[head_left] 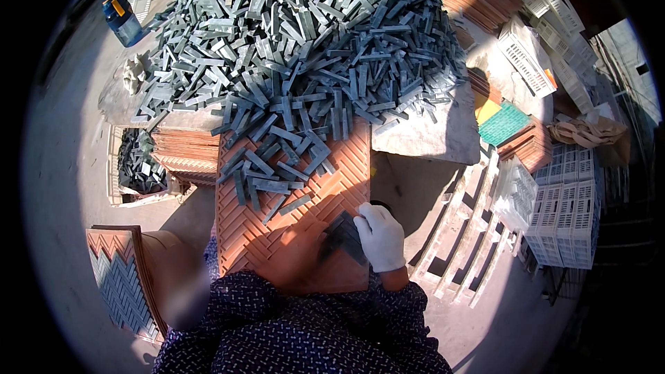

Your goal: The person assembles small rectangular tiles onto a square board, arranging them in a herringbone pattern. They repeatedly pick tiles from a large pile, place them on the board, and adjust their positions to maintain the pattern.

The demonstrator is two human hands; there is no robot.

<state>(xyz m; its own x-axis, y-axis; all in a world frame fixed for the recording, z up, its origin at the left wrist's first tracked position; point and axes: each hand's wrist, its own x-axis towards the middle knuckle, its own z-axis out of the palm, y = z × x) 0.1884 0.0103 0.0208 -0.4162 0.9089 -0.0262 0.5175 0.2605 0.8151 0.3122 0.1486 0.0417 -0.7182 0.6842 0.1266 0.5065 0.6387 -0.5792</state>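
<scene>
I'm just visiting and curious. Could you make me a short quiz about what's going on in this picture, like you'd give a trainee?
1. True or false: the gloved right hand rests on the orange herringbone tray.
2. Where is the big heap of grey strips? A. in a white crate. B. on the table beyond the tray. C. on the floor at the left.
3. Fill in: at the lower left stands another tray, already filled with ____ strips.

Key:
1. True; it touches a small patch of laid strips.
2. B.
3. Grey.
</scene>
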